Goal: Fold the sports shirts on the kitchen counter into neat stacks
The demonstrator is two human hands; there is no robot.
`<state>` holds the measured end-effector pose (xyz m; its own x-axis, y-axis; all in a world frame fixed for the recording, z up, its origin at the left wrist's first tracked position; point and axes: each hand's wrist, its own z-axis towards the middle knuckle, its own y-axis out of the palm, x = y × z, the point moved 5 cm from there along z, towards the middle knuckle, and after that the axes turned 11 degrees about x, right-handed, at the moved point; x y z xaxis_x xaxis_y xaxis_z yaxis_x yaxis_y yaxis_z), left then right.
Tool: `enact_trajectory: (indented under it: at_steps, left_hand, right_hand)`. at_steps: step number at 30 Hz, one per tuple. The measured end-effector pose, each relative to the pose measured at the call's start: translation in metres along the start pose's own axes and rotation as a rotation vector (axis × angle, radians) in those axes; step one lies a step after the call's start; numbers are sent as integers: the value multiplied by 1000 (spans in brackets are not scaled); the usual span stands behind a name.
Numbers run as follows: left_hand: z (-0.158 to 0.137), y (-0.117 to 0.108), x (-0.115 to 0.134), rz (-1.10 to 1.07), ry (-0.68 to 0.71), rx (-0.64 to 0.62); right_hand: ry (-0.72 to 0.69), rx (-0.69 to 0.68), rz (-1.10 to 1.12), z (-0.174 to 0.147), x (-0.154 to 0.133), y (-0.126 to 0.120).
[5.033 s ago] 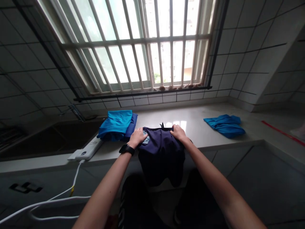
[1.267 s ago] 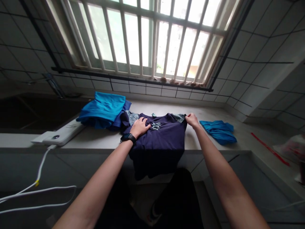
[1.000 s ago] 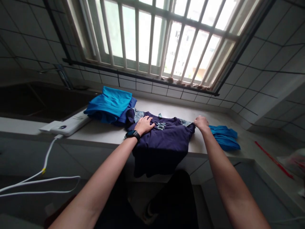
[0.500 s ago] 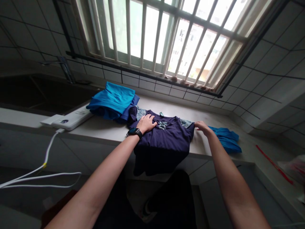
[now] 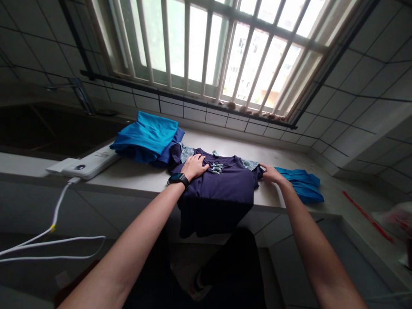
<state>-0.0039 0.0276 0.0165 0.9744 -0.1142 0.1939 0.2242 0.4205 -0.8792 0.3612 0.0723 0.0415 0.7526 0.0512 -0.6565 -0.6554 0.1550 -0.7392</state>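
Note:
A dark purple shirt (image 5: 225, 186) lies spread on the counter, its lower part hanging over the front edge. Patterned pale teal patches mark its shoulders, and a small teal bow sits below the neckline. My left hand (image 5: 195, 166), with a black watch on its wrist, rests flat on the shirt's upper left with fingers stretched. At the opposite end, my right hand (image 5: 270, 173) pinches the edge of the right sleeve. Beside my left hand is a stack of folded bright blue and darker blue cloth (image 5: 149, 135). Another blue cloth (image 5: 301, 184) lies just right of my right hand.
A white power strip (image 5: 92, 163) with a white cable (image 5: 58, 206) lies on the counter at the left, near a dark sink (image 5: 48, 133) and tap. A red strip (image 5: 367, 214) lies at the right. The barred window (image 5: 206, 51) is behind the counter.
The right sleeve has opened out sideways from the shirt, with my right hand still at its edge. My left hand keeps its place on the cloth. The whole view has shifted slightly.

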Motion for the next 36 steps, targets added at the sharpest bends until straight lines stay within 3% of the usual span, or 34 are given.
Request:
enact_trajectory:
  at_steps: [2,7,10,12,16,18,20,24,26,29,32,36]
  left_hand:
    - [0,0,0,-10,0,9]
    - [-1,-2,1,7,-3,-16]
    - [-1,-3,1,12,-2,-23]
    - [-1,-2,1,10,-2,-21]
    - [1,-1,0,-8,-3,-14]
    - [1,0,0,-14,-5,-13]
    - [1,0,-1,-14,-8,-14]
    - [1,0,-1,-21,-7,-6]
    - [1,0,-1,-21,-4,-1]
    - [1,0,-2,0,-13,2]
    - [0,0,-2,5,-10,-4]
    - [-1,-2,0,-7,-6,0]
  right_hand:
    - [33,79,-14,0,-1,-1]
    - [157,-153,479,-17,-14,15]
    - [196,-148,497,-19,-13,15]
    - [226,-54,456,-14,-6,10]
    - [266,367,264,-1,14,-15]
    - [225,492,103,0,17,-25]
    - [212,384,23,-1,17,-23]
    - [306,-68,41,-18,14,-4]
    - [299,-156,119,-28,7,4]
    - [257,-202,252,-38,-7,17]
    - [236,-139,387,-40,-18,23]
    - [314,-92,626,-38,-21,21]
